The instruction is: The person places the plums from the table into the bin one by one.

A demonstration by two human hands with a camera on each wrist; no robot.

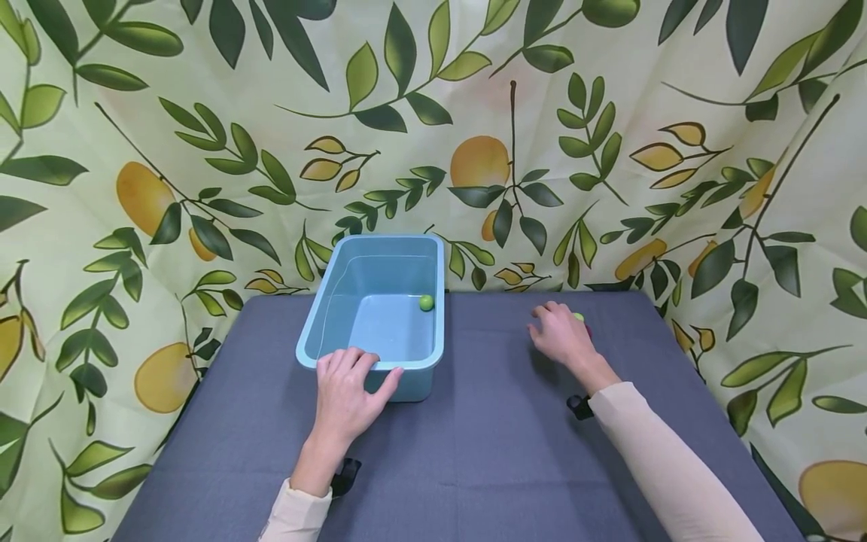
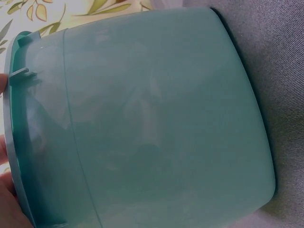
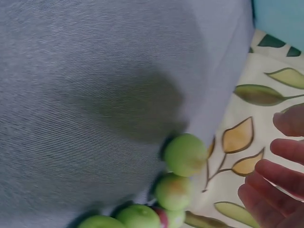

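Note:
A light-blue plastic tub [image 1: 396, 373] stands on the cloth-covered table with one small green round fruit [image 1: 426, 302] inside. My left hand [image 1: 347, 403] rests over its near rim, fingers bent over the edge and thumb out to the right. In the left wrist view the tub's outer wall [image 2: 156, 114] fills most of the picture. To the right of the tub, my right hand [image 1: 561, 331] hovers with loosely bent fingers, holding nothing. Small green apple-like fruits [image 3: 185, 154], some blushed red, lie in a row close to that hand; in the head view it mostly covers them.
Grey-blue cloth [image 1: 501, 452] covers the table. A leaf-and-fruit patterned curtain [image 1: 400, 150] hangs along the back and both sides, right behind the tub and the row of fruits. Black straps [image 1: 346, 477] show at both wrists.

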